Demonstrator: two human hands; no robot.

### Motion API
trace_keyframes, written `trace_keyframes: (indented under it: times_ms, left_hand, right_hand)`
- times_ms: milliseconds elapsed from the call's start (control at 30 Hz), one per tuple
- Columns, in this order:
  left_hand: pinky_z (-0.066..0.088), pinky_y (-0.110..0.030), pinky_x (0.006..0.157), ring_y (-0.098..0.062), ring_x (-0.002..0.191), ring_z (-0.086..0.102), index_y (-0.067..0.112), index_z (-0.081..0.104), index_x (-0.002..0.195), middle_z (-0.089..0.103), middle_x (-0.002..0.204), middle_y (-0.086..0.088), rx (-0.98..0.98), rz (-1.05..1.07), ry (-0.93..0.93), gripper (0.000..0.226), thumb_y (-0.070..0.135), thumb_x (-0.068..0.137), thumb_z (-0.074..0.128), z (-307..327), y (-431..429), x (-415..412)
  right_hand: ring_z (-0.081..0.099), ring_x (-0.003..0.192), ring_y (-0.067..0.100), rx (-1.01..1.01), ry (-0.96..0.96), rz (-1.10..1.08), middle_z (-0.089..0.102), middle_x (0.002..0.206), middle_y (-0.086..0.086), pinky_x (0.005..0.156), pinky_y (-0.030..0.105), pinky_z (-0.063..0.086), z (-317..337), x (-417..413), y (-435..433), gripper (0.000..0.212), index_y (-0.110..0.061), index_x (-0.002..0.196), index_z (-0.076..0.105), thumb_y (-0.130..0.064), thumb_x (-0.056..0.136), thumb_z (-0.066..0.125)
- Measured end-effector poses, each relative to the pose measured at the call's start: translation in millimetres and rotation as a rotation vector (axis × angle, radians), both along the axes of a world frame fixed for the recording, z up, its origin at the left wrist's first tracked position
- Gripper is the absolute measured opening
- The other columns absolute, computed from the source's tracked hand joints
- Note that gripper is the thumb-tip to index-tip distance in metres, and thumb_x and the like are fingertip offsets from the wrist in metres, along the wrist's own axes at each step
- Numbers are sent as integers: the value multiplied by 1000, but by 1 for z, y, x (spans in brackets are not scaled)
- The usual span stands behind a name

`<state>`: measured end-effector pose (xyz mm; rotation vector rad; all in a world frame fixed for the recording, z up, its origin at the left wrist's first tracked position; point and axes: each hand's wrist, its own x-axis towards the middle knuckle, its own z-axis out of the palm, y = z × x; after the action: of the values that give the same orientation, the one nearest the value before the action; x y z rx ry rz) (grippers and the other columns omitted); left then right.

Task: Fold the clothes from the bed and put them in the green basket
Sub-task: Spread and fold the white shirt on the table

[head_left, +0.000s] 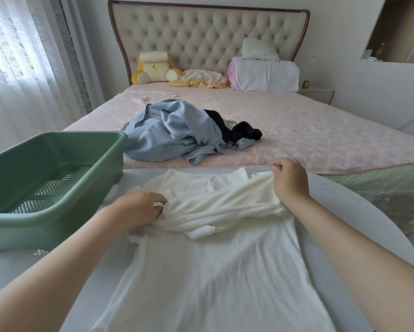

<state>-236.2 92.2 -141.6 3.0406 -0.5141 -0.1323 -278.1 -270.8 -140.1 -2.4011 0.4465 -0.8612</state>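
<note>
Cream ribbed knit top [213, 271] lies on the round white desk [345, 212] by the green plastic basket [33, 231], left grip [141, 212] and right grip [288, 180] both pinching its bunched sleeve fabric, which the person should probably smooth flat before folding.

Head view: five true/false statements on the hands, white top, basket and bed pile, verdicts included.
1. The left hand and the right hand both grip the white top. True.
2. The green basket holds folded clothes. False: no clothes show inside it.
3. The white top lies on the bed. False: it lies on a white surface in front of the bed.
4. A light blue garment and a black garment lie crumpled on the bed. True.
5. The green basket sits on the person's right. False: it is on the left.
</note>
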Motion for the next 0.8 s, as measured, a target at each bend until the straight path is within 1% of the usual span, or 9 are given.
trace_keyframes:
  times_ms: [100, 200, 300, 400, 533, 633, 667, 733, 800]
  left_hand:
    - [44, -31, 87, -18, 100, 51, 33, 62, 114, 54, 107, 3, -16, 6, -69, 22, 41, 96, 52, -7, 3, 8]
    - [39, -38, 100, -24, 122, 41, 31, 49, 129, 45, 134, 2, -68, -40, -13, 39, 20, 92, 51, -18, 5, 10]
    - [32, -43, 108, -25, 133, 32, 38, 38, 143, 39, 146, 4, -133, -22, 75, 64, 8, 87, 43, -22, 5, 11]
    - [40, -36, 99, -29, 122, 46, 27, 43, 142, 52, 134, -9, -300, 95, 16, 50, 19, 94, 53, -24, 4, 17]
    - [37, -36, 74, -34, 94, 55, 4, 59, 101, 60, 98, -14, -615, 236, -226, 12, 11, 96, 51, -10, 3, 18]
    - [38, -38, 69, -33, 80, 50, 8, 43, 106, 54, 88, -14, -947, 450, -406, 15, 5, 93, 37, 8, 9, 10]
    - [40, -39, 68, -33, 76, 51, 12, 39, 111, 54, 84, -14, -916, 456, -396, 24, 2, 90, 34, 8, 12, 9]
    - [45, -40, 65, -34, 72, 54, 15, 33, 117, 54, 79, -16, -592, 380, -325, 39, -3, 83, 35, -3, 15, 6]
    - [48, -42, 73, -35, 86, 55, 14, 34, 122, 55, 94, -17, -277, 344, -227, 44, -3, 82, 40, -20, 13, 8]
  right_hand:
    - [57, 101, 30, 76, 45, -85, 58, 119, 18, 82, 29, 39, -9, 0, -6, 19, -5, 105, 67, -4, 97, 51]
    - [55, 105, 30, -82, 316, -22, 43, 136, 13, 90, 31, 42, -18, -9, 0, 41, -10, 126, 59, 6, 90, 48]
    - [50, 120, 28, -332, 301, 211, 47, 137, 1, 103, 40, 39, -24, -6, 12, 57, -24, 128, 61, 8, 82, 49]
    - [47, 127, 19, -383, 353, 414, 52, 134, -15, 109, 49, 33, -23, -1, 29, 60, -48, 128, 53, -6, 87, 40]
    - [45, 121, 21, -646, 396, 296, 59, 126, -5, 104, 36, 26, -22, -3, 37, 41, -33, 128, 64, -16, 97, 43]
    - [51, 105, 20, -693, 317, 96, 61, 108, -4, 92, 36, 33, -24, -3, 29, 29, -29, 112, 70, -24, 101, 44]
    - [52, 102, 21, -626, 308, 69, 60, 107, -2, 89, 36, 35, -23, -3, 28, 28, -26, 112, 70, -21, 101, 44]
    - [54, 99, 23, -487, 287, 51, 56, 110, 2, 83, 34, 40, -22, -2, 27, 28, -20, 116, 67, -12, 99, 47]
    - [53, 100, 24, -449, 304, 117, 50, 117, 4, 77, 33, 43, -21, -3, 30, 31, -16, 125, 60, -8, 98, 49]
